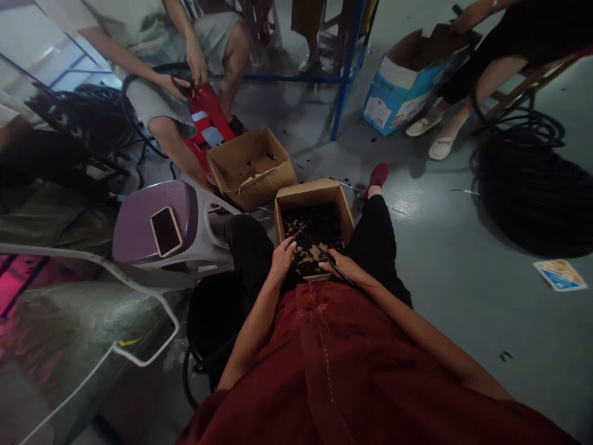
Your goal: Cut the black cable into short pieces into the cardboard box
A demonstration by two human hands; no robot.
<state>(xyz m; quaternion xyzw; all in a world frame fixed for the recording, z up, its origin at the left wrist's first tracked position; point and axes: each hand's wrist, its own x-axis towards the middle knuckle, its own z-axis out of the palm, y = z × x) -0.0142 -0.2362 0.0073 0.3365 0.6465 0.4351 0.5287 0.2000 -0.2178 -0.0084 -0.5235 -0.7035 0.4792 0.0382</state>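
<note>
- One short black cable (346, 278), held across both hands above the box, in front of the lap
- Left hand (281, 259): grip clamped, fingers pinching the cable's far end; forearm angled in from the near left
- Right hand (340, 267): grip clamped on the cable's near part; forearm angled in from the near right
- One open cardboard box (315, 194), directly beyond both hands, holding many small black pieces (319, 228), too many to count
- Second open cardboard box (250, 170), just left and beyond
- One purple stool (151, 222) to the left, one phone (165, 230) lying on it
- Two coils of black hose: one right (532, 191), one far left (78, 123)
- One blue carton (407, 86), far right
- One seated co-worker at far left, co-worker's hands (185, 77) on a red object (206, 117)
</note>
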